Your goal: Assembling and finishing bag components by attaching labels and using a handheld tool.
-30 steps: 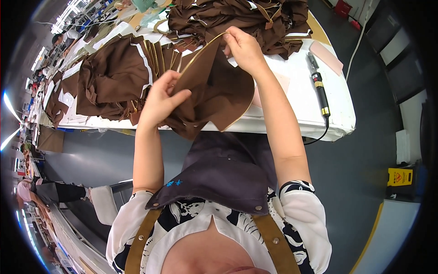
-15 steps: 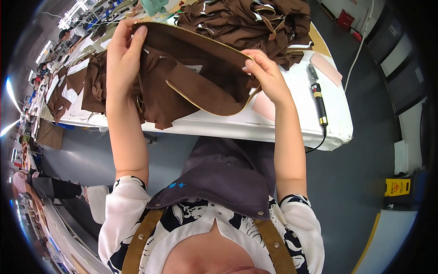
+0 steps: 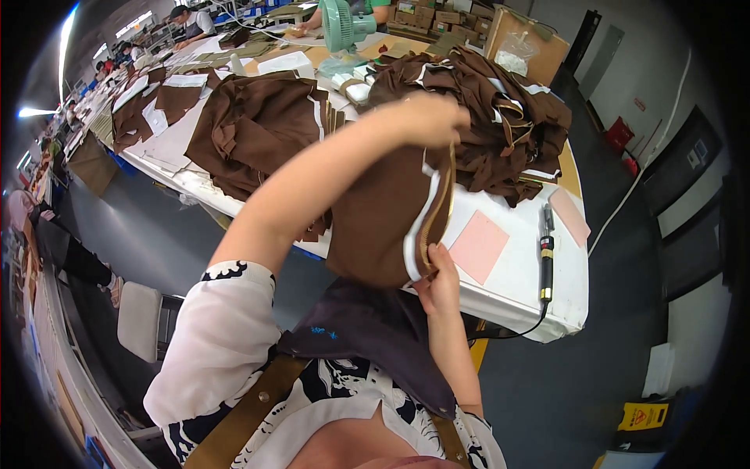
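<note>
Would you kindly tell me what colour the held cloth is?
The cloth is brown, seen best in the head view.

The table (image 3: pixel 512 306) bears cloth heaps (image 3: pixel 522 141), a tool (image 3: pixel 547 270) near its right edge, a card (image 3: pixel 479 246) by the near edge.

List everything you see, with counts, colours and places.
Handled fabric: one, brown with white strip, centre
Table: one, white, ahead
Fabric piles: several, brown, on table
Flat pieces: two, pink, table's right
Corded tool: one, mostly black, table's right
Fan: one, green, far side
Seat: one, pale grey, left
Caution sign: one, yellow, lower right
Co-workers: several, varied clothing, background
Left hand: one, bare, blurred, near fabric's top
Right hand: one, bare, fabric's lower edge
</note>
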`<act>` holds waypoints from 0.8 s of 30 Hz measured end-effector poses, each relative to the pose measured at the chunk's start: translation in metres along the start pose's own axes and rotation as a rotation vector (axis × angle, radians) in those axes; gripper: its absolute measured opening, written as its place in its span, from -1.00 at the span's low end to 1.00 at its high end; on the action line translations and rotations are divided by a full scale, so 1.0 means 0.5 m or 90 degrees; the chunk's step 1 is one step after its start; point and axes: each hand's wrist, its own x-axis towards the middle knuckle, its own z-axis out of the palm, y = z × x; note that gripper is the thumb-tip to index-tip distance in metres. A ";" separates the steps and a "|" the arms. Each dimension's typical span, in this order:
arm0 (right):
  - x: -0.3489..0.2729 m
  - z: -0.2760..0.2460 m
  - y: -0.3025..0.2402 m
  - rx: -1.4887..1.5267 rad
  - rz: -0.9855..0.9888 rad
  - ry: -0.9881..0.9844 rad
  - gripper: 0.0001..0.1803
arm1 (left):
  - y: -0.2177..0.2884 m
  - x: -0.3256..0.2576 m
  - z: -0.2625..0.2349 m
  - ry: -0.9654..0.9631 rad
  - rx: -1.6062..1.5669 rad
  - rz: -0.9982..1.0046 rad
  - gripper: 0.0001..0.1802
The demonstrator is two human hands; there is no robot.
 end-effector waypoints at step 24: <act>-0.044 0.046 -0.067 -0.914 -0.463 0.181 -0.80 | 0.072 -0.284 0.299 0.139 -0.389 -0.305 -0.60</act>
